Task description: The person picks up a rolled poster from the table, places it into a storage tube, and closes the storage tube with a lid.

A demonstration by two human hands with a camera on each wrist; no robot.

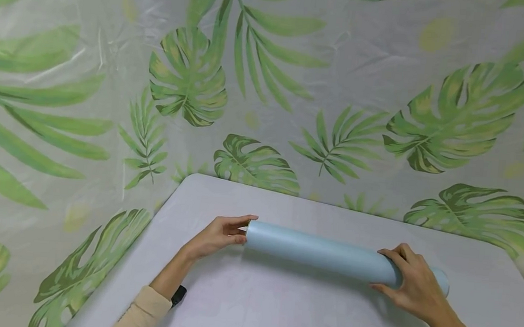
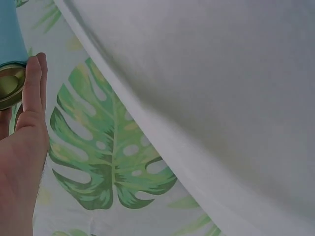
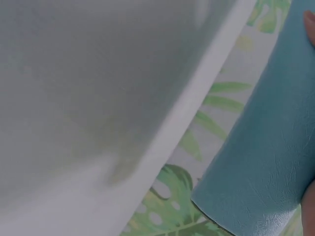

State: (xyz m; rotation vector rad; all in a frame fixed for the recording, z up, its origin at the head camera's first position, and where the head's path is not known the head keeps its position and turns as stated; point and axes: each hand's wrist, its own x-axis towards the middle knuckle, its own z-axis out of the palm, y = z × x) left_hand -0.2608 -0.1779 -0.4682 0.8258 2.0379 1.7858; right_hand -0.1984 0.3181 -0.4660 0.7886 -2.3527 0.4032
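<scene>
A long light blue tube (image 1: 315, 247) is held above the white table, slanting slightly down to the right in the head view. At its left end, my left hand (image 1: 219, 237) pinches the rim between thumb and fingers. The left wrist view shows a gold-coloured recessed end (image 2: 11, 84) on the tube beside the fingers (image 2: 32, 86). Near the tube's right end, my right hand (image 1: 414, 283) grips it from the near side, thumb below and fingers over the top. In the right wrist view the tube's surface (image 3: 261, 157) looks finely wrinkled, and that hand is mostly cut off.
The white table (image 1: 268, 313) has rounded far corners and a raised-looking edge. Behind it and to the left hangs a pale sheet (image 1: 365, 79) printed with green leaves. Dark wrist straps (image 1: 178, 296) show on both arms.
</scene>
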